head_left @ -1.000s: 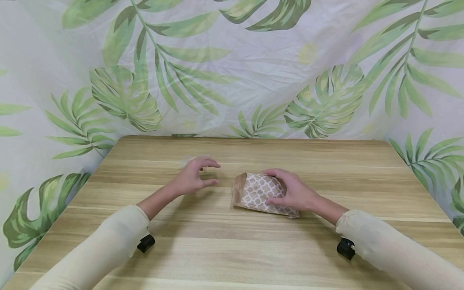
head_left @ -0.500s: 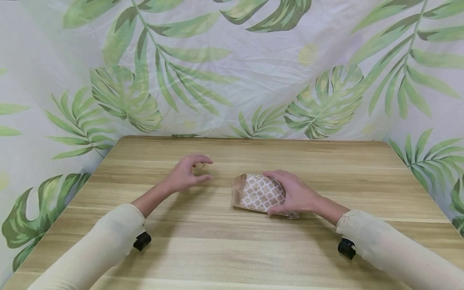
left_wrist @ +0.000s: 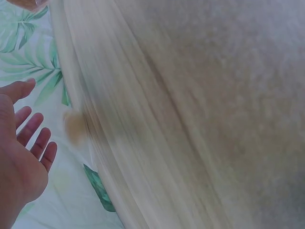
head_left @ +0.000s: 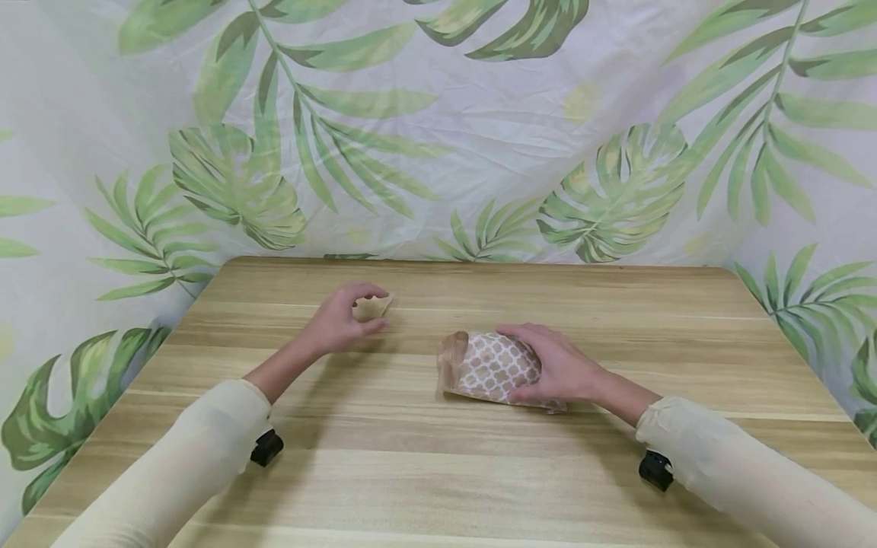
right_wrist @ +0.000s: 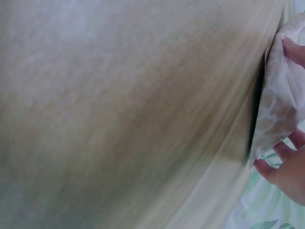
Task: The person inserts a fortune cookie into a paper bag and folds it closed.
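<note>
A brown paper bag (head_left: 496,367) with a white lattice pattern lies on the wooden table, right of the middle. My right hand (head_left: 562,364) grips its right end, thumb on the near side and fingers on the far side; in the right wrist view the bag (right_wrist: 279,107) bulges between the fingers. My left hand (head_left: 339,318) is held over the table to the left, thumb and fingers spread apart. Beyond its fingers shows a small tan, partly see-through piece (head_left: 375,307). In the left wrist view this piece (left_wrist: 75,128) is blurred and apart from the fingertips.
The wooden table (head_left: 438,487) reaches back to a hanging cloth (head_left: 438,137) printed with green leaves. Black wrist devices show under both sleeves, one at the left (head_left: 267,447) and one at the right (head_left: 655,470).
My left hand has moved left and slightly back, away from the bag. The small tan piece now shows more plainly by its fingers. My right hand stays on the bag, nearly still.
</note>
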Available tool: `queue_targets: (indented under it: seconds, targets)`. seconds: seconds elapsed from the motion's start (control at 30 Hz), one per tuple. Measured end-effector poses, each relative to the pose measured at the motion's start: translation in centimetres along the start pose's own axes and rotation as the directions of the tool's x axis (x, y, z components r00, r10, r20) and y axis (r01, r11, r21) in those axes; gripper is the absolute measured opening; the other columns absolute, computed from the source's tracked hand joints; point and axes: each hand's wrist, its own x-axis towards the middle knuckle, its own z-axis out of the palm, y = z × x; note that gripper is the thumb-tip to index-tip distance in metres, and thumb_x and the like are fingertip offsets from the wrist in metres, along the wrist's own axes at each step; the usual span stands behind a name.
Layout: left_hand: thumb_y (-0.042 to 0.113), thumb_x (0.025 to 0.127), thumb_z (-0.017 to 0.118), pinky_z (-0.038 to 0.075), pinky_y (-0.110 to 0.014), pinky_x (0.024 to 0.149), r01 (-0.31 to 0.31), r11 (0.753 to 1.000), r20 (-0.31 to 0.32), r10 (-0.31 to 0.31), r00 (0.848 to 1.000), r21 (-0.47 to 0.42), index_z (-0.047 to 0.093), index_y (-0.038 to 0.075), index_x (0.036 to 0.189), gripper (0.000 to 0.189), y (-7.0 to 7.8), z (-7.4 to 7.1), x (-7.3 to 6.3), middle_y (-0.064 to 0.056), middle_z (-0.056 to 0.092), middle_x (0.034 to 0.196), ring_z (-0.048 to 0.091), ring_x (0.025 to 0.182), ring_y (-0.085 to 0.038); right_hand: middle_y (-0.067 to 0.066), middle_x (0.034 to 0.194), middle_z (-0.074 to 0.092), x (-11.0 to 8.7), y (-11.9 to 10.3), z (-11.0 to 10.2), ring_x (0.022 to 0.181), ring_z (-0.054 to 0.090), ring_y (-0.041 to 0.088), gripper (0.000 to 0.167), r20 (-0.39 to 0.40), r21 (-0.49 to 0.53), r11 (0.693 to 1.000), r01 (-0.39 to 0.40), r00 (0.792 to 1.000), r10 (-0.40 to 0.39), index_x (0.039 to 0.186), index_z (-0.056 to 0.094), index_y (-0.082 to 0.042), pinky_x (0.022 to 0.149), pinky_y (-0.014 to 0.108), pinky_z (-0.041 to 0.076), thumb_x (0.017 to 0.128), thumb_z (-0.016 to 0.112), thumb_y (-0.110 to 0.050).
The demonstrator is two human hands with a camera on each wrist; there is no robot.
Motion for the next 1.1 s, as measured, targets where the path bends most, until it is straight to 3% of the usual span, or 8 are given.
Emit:
queue_targets:
  seconds: [0.17, 0.57, 0.83, 1.1]
  targets:
    - [0.004, 0.087, 0.081, 0.048, -0.06, 0.097, 0.033, 0.999, -0.021, -0.032, 0.999, 0.016, 0.067, -0.007, 0.127, 0.044, -0.4, -0.2, 0.3, -0.024, 0.067, 0.128, 0.059, 0.117, -0.043, 0.015, 0.147, 0.057, 0.0, -0.1, 0.0, 0.135, 0.053, 0.039, 0.097, -0.004, 0.0, 1.0, -0.015, 1.0, 0.015, 0.151, 0.05, -0.008, 0.111, 0.06, 0.041, 0.069, 0.097, -0.032]
    - [0.014, 0.086, 0.083, 0.034, -0.062, 0.115, 0.127, 0.988, -0.047, -0.124, 0.991, 0.084, 0.063, -0.01, 0.132, 0.055, -1.2, -0.2, 0.6, -0.031, 0.057, 0.14, 0.045, 0.136, -0.05, 0.014, 0.146, 0.058, -0.2, -0.1, 0.1, 0.134, 0.053, 0.039, 0.095, -0.016, -0.003, 1.0, -0.01, 1.0, 0.01, 0.149, 0.052, -0.008, 0.11, 0.06, 0.042, 0.069, 0.097, -0.03]
    - [0.034, 0.092, 0.077, 0.03, -0.063, 0.117, 0.244, 0.958, -0.037, -0.241, 0.97, 0.148, 0.059, -0.008, 0.137, 0.064, -1.8, 0.1, 0.7, -0.032, 0.05, 0.146, 0.04, 0.14, -0.05, 0.014, 0.145, 0.059, -0.2, 0.0, 0.1, 0.134, 0.053, 0.039, 0.094, -0.019, -0.001, 1.0, -0.002, 1.0, 0.002, 0.149, 0.052, -0.008, 0.11, 0.06, 0.042, 0.069, 0.097, -0.031]
    - [0.032, 0.095, 0.072, 0.04, -0.064, 0.107, 0.234, 0.947, -0.027, -0.234, 0.972, 0.219, 0.064, -0.01, 0.13, 0.055, -1.9, 0.4, 0.9, -0.03, 0.058, 0.135, 0.053, 0.127, -0.049, 0.014, 0.146, 0.059, -0.2, 0.1, 0.2, 0.135, 0.053, 0.038, 0.094, -0.019, 0.003, 1.0, -0.004, 1.0, 0.004, 0.148, 0.053, -0.008, 0.111, 0.059, 0.042, 0.069, 0.097, -0.031]
